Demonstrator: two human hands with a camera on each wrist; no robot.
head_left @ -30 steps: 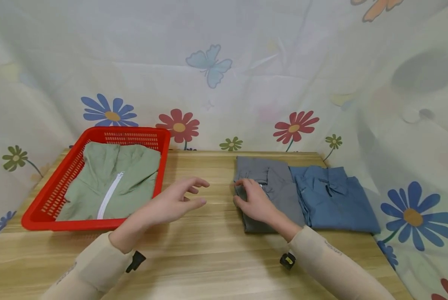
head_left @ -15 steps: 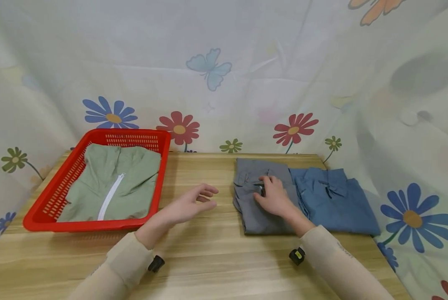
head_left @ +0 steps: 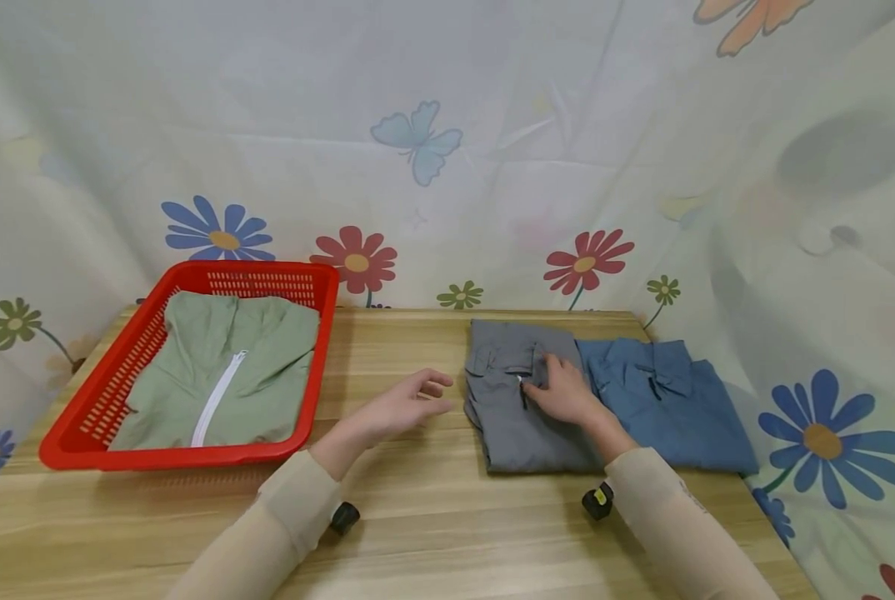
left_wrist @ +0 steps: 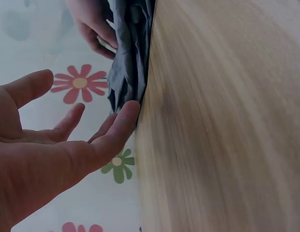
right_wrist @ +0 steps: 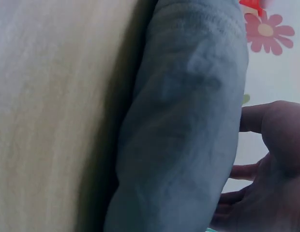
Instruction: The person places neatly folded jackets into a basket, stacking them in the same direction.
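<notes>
A folded grey garment (head_left: pixel 541 437) with a short zipper lies on the wooden table. My right hand (head_left: pixel 566 392) is over its right part, fingertips at the cloth beside the zipper; in the right wrist view the fingers (right_wrist: pixel 251 118) reach the garment's upper face. My left hand (head_left: pixel 406 406) hovers left of the garment with nothing in it, fingers loosely bent and thumb apart. The left wrist view shows its fingertips (left_wrist: pixel 128 113) close to the garment's edge (left_wrist: pixel 128 72). Right beside the grey one lies a folded blue garment (head_left: pixel 672 425).
A red plastic basket (head_left: pixel 326 333) stands at the left with a folded green zip garment (head_left: pixel 267 392) inside. Wooden tabletop (head_left: pixel 432 517) spreads in front and between basket and garments. A flower-printed curtain (head_left: pixel 492 208) hangs behind and at the sides.
My right hand has moved right from the grey garment's left edge, across the zipper to its right part. My left hand has moved right, away from the basket and nearer the grey garment.
</notes>
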